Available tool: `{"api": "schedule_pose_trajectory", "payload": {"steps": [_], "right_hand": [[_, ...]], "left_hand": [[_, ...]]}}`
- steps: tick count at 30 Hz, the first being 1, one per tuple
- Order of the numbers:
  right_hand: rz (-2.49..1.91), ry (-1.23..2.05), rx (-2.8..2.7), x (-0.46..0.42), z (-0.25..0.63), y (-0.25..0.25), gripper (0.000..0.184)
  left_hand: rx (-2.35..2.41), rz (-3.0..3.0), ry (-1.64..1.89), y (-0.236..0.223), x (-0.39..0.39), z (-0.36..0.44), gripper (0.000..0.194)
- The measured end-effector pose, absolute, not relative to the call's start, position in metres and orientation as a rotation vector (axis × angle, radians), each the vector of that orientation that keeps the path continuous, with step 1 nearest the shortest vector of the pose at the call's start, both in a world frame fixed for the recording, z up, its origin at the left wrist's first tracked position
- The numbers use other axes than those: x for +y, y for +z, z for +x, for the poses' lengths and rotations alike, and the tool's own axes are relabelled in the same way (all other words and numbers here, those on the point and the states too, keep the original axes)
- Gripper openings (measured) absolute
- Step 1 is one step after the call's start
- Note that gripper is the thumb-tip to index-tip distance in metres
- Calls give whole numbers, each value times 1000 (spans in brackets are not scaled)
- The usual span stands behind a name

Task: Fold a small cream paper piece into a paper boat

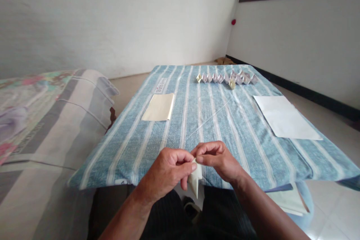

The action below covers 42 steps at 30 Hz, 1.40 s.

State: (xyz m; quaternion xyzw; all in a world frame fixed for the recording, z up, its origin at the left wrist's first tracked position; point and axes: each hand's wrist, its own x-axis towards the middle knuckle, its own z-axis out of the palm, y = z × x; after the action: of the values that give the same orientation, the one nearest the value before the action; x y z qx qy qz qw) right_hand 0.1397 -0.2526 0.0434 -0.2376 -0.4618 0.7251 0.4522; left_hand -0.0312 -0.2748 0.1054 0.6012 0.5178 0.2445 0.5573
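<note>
Both my hands meet at the near edge of a table covered with a blue striped cloth (pixel 213 116). My left hand (pixel 165 170) and my right hand (pixel 218 159) pinch the top of a small folded cream paper piece (pixel 196 180), whose pointed end hangs down toward my lap. The fingers of both hands are curled tight on the paper.
A row of several small folded paper shapes (pixel 226 78) lies at the far side of the cloth. A cream sheet (pixel 159 107) lies at the left, a white sheet (pixel 285 118) at the right. A patterned mattress (pixel 42 120) lies left; more papers (pixel 289 198) sit below the table's right edge.
</note>
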Motion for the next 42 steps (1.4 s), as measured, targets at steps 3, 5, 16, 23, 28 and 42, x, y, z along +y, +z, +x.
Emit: {"api": "schedule_pose_trajectory", "payload": {"steps": [3,5,16,23,28,42], "right_hand": [[-597,1776,-1150,-252,140,43,7],[-597,1768,-1156,-252,140,42,7],[-584,1749,-1158,-253,141,44,8],[-571,1751,-1153,-254,141,44,8],[-580,1738,-1153,-255,141,46,9],[-518,1789,-1215,-255,144,43,14]], "left_hand": [[1212,1415,583,104,-274,-31,17],[1211,1416,579,104,-274,-31,17],[1224,1419,554,105,-274,-31,18],[1219,1421,551,103,-274,-31,18],[1226,1407,554,104,-274,-30,19],[1132,1307,603,102,-274,-44,19]]}}
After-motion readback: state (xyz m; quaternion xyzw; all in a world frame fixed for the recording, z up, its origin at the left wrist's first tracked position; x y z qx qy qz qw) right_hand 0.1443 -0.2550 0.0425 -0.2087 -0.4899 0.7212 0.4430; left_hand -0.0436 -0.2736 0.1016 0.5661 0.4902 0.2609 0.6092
